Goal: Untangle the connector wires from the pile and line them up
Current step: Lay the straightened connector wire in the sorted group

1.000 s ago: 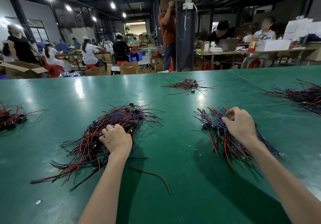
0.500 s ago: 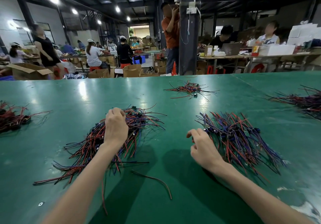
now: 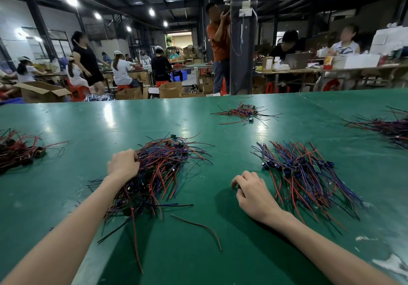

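Observation:
A tangled pile of red, blue and black connector wires (image 3: pixel 163 169) lies on the green table (image 3: pixel 220 251) left of centre. My left hand (image 3: pixel 122 164) rests on the pile's left edge with its fingers curled into the wires. To the right lies a second bunch of wires (image 3: pixel 304 174), laid roughly parallel with small black connectors along its near-left side. My right hand (image 3: pixel 251 193) hovers just left of that bunch, fingers bent and slightly apart, holding nothing. One loose brown wire (image 3: pixel 198 227) lies alone between my forearms.
More wire heaps sit at the far left (image 3: pixel 15 150), far centre (image 3: pixel 242 113) and far right (image 3: pixel 388 127) of the table. Beyond the table's far edge stand a dark pillar (image 3: pixel 241 41), cardboard boxes and several seated and standing people.
My right hand left the right bunch and drew back to its left side. My left hand shifted from the pile's near part up to its left edge.

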